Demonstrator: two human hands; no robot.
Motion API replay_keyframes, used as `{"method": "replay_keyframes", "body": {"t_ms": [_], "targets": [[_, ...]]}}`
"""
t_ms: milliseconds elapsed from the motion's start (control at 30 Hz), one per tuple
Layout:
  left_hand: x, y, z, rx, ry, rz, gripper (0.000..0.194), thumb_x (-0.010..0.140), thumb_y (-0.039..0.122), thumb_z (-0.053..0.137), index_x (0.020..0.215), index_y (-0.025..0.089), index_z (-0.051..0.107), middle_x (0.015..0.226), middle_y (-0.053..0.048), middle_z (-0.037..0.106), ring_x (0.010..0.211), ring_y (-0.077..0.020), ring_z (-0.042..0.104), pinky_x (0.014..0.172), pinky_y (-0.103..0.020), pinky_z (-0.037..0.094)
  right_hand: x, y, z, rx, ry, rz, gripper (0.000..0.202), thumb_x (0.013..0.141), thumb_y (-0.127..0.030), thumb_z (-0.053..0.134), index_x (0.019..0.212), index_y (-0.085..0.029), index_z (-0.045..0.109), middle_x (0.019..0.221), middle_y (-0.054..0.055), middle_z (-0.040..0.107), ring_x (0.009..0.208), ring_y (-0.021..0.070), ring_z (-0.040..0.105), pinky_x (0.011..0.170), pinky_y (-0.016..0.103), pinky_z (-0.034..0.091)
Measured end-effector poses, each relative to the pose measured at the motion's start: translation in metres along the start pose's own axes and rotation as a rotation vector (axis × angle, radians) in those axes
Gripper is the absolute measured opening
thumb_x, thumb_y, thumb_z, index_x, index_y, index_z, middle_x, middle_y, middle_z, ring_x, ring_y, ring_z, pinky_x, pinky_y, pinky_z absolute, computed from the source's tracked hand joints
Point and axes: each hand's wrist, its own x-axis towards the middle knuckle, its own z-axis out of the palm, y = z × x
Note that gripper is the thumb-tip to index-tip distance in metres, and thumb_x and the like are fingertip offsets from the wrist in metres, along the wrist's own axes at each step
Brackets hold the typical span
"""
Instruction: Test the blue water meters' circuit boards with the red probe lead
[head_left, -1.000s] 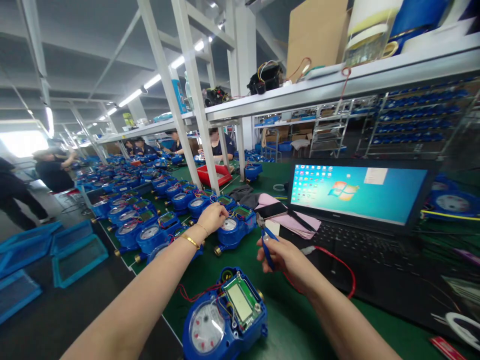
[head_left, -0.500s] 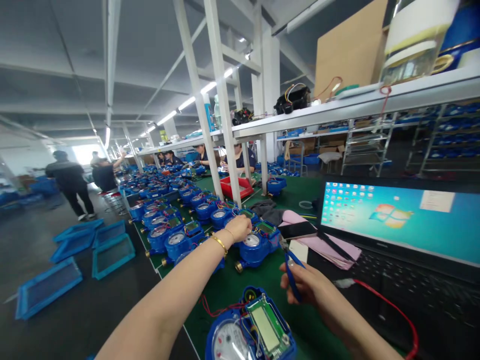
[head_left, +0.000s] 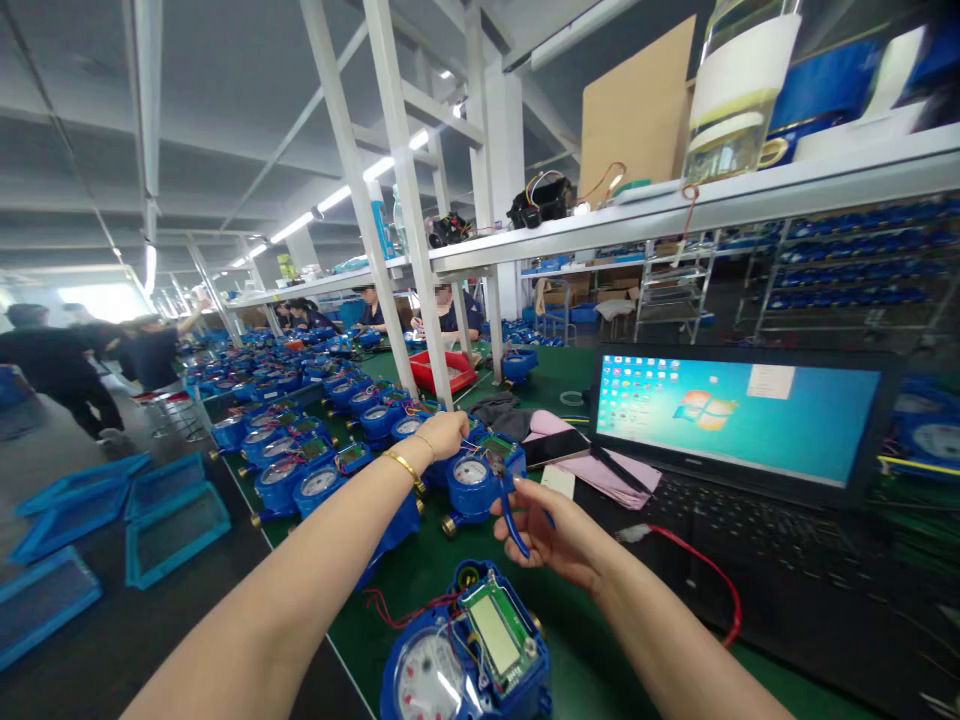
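Pliers [head_left: 512, 520] in loosely curled right hand [head_left: 553, 537], left hand [head_left: 446, 437] bunched by blue meter [head_left: 472, 497], any hold hidden and unclear

I'm in a factory hall, an electronics assembly workshop by the look of it. Left of the laptop [head_left: 735, 415], rows of near-identical blue meters [head_left: 469, 498], some with bare circuit boards [head_left: 512, 608] showing, crowd the green tabletop [head_left: 555, 370]; farther off on that side I see other people in dark tops [head_left: 465, 315]. Behind the laptop stand metal racks [head_left: 673, 275], one loaded with blue units [head_left: 847, 265]. Above the laptop runs a long white shelf [head_left: 795, 197], and strip lights [head_left: 292, 227] line the ceiling.
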Motion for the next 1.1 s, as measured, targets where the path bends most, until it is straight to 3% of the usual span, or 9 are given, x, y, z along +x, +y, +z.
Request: {"method": "replay_keyframes", "body": {"t_ms": [133, 333, 733, 1100], "targets": [[-0.001, 0.000, -0.002, -0.044, -0.030, -0.070, 0.023, 0.089, 0.033, 0.055, 0.103, 0.014, 0.059, 0.104, -0.006, 0.061, 0.091, -0.0174, 0.060, 0.080, -0.037, 0.053, 0.019, -0.008, 0.002, 0.072, -0.060, 0.125, 0.048, 0.096, -0.047, 0.029, 0.085, -0.010, 0.057, 0.062, 0.006, 0.062, 0.047, 0.0130, 0.059, 0.046, 0.020, 0.043], [-0.003, 0.001, -0.001, -0.092, -0.026, -0.125, 0.023, 0.089, 0.033, 0.056, 0.102, 0.014, 0.059, 0.100, -0.005, 0.062, 0.087, -0.0163, 0.061, 0.077, -0.036, 0.053, 0.040, -0.011, 0.009, 0.136, -0.092, 0.200, 0.050, 0.095, -0.049, 0.029, 0.087, -0.008, 0.058, 0.062, 0.007, 0.063, 0.048, 0.0136, 0.060, 0.045, 0.020, 0.046], [-0.006, 0.001, 0.002, -0.111, -0.018, -0.129, 0.023, 0.089, 0.033, 0.056, 0.102, 0.014, 0.059, 0.103, -0.006, 0.062, 0.091, -0.0173, 0.061, 0.080, -0.038, 0.052, 0.058, -0.016, 0.016, 0.160, -0.078, 0.242, 0.046, 0.095, -0.048, 0.034, 0.093, -0.008, 0.058, 0.062, 0.008, 0.064, 0.047, 0.0149, 0.061, 0.044, 0.022, 0.048], [-0.005, 0.002, 0.001, -0.071, -0.009, -0.109, 0.022, 0.089, 0.033, 0.056, 0.101, 0.015, 0.060, 0.103, -0.006, 0.062, 0.091, -0.0174, 0.061, 0.081, -0.038, 0.052, 0.066, -0.014, 0.017, 0.175, -0.062, 0.221, 0.048, 0.094, -0.049, 0.035, 0.082, -0.009, 0.058, 0.058, 0.006, 0.061, 0.043, 0.0124, 0.057, 0.039, 0.019, 0.045]]}}
